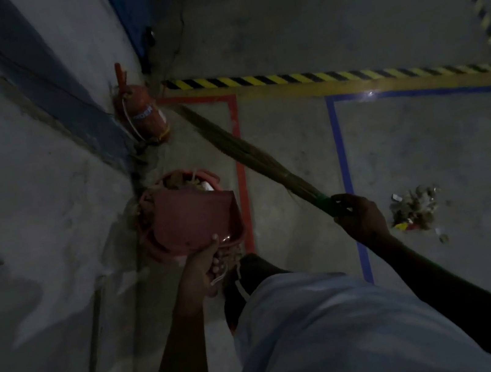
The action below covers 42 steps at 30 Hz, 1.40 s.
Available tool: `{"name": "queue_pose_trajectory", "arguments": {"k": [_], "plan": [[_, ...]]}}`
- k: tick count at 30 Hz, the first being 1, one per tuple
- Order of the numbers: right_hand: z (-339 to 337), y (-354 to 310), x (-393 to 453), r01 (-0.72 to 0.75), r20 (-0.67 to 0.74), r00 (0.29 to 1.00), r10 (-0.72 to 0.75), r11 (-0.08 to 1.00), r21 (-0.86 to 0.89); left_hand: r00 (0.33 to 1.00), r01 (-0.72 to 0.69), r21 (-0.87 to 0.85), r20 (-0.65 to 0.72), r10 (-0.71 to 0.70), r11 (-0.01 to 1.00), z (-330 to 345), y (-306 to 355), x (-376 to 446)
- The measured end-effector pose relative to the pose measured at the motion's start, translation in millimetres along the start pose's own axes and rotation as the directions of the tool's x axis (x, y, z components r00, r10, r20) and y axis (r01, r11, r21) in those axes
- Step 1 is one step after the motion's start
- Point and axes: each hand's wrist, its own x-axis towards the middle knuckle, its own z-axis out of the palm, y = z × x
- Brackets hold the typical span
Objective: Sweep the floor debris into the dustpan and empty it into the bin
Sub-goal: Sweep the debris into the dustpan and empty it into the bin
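Red dustpan [192, 215], gripped by the left hand [208, 264], tips over the bin [223, 178]; the right hand [360, 216] grips the broom [252, 155], nearer the remaining debris [414, 207] at right.

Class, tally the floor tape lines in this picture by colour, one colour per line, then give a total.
Red tape: 1
Blue tape: 1
Yellow-black striped tape: 1
Plain yellow tape: 1
Total: 4
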Motion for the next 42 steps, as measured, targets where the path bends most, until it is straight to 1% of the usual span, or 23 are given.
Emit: {"name": "queue_pose_trajectory", "arguments": {"k": [2,4,6,9,12,15,19,22,26,28,29,31,34,38,42], "plan": [[-22,38,-8,-0.02,-0.019,1.0,0.021,0.998,0.052,0.999,-0.032,0.047,-0.014,0.032,0.998,34,-11,-9],[-46,77,-15,-0.059,-0.066,0.996,0.064,0.996,0.072,0.998,-0.056,0.103,-0.007,0.057,0.993,70,-22,-13],[-66,111,-22,-0.106,-0.114,0.987,0.114,0.991,0.079,0.997,-0.075,0.162,0.028,0.071,0.984,108,-29,-19],[-94,150,-32,-0.195,-0.145,0.965,0.218,0.968,0.155,0.993,-0.102,0.255,0.088,0.082,0.961,165,-31,-31],[-115,181,-38,-0.246,-0.181,0.938,0.295,0.936,0.252,0.986,-0.126,0.331,0.147,0.081,0.935,218,-29,-40],[-127,208,-40,-0.318,-0.196,0.891,0.409,0.871,0.374,0.98,-0.148,0.409,0.183,0.078,0.901,268,-22,-47],[-140,241,-40,-0.36,-0.201,0.841,0.502,0.797,0.485,0.964,-0.186,0.52,0.259,0.054,0.833,336,-8,-47],[-152,264,-32,-0.427,-0.188,0.769,0.611,0.71,0.56,0.956,-0.21,0.602,0.29,0.034,0.77,390,-1,-33],[-168,295,-24,-0.496,-0.163,0.698,0.697,0.635,0.591,0.942,-0.227,0.643,0.335,-0.002,0.731,467,8,-17],[-177,313,-20,-0.53,-0.179,0.656,0.733,0.616,0.582,0.935,-0.229,0.672,0.354,-0.034,0.704,508,11,-9],[-179,324,-16,-0.54,-0.19,0.651,0.735,0.625,0.564,0.931,-0.231,0.679,0.363,-0.045,0.696,528,13,-2],[-181,344,-7,-0.582,-0.156,0.658,0.736,0.63,0.514,0.932,-0.225,0.701,0.357,-0.06,0.677,562,13,11],[-179,374,12,-0.636,-0.093,0.64,0.762,0.594,0.493,0.939,-0.198,0.713,0.335,-0.079,0.673,599,3,30],[-167,416,63,-0.629,-0.053,0.652,0.757,0.578,0.519,0.941,-0.183,0.694,0.329,-0.081,0.696,642,-16,66],[-126,462,120,-0.612,-0.017,0.685,0.728,0.588,0.529,0.945,-0.195,0.672,0.323,-0.045,0.715,667,-54,120]]}}
